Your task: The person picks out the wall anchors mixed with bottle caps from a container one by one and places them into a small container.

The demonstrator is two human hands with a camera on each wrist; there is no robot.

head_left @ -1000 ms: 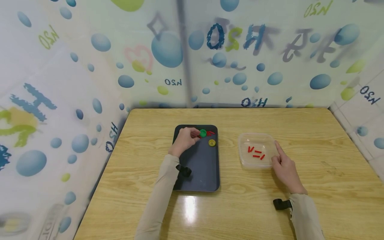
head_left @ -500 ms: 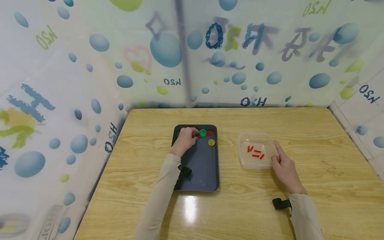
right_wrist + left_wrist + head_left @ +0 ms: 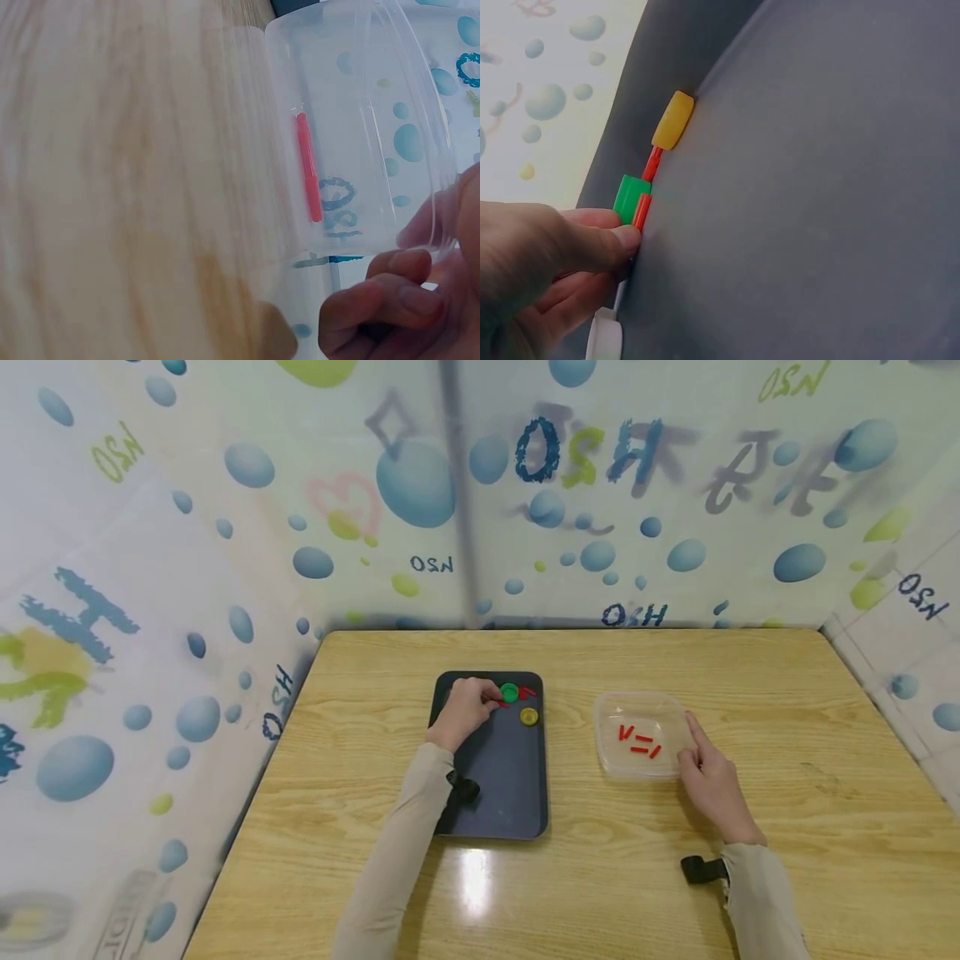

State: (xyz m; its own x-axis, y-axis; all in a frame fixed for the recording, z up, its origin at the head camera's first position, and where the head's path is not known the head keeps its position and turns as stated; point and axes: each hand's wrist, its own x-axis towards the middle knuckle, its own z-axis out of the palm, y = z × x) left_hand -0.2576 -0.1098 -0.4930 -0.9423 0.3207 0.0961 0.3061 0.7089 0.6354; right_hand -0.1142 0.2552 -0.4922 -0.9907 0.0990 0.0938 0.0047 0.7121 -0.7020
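Note:
In the head view my left hand [image 3: 463,710] is over the far end of the dark tray [image 3: 498,785]. Its thumb and fingers pinch a small red stick [image 3: 642,210], seen in the left wrist view beside a green round cap [image 3: 509,693]. More red sticks [image 3: 528,692] lie right of that cap, and a yellow round cap [image 3: 529,717] sits nearer. A white round piece [image 3: 604,336] shows below my fingers. My right hand [image 3: 716,789] holds the right side of a clear plastic container [image 3: 606,760], index finger along its wall. Several red sticks [image 3: 642,739] lie inside.
Tray and container stand side by side on a wooden table [image 3: 600,893], with a gap between them. A patterned curtain or sheet [image 3: 525,543] rises behind the table's far edge and along its sides. Each wrist wears a small black camera [image 3: 701,869].
My left fingers shift very slightly by the green cap, and the red stick at their tips changes its lie a little. My right hand and the container stay in place.

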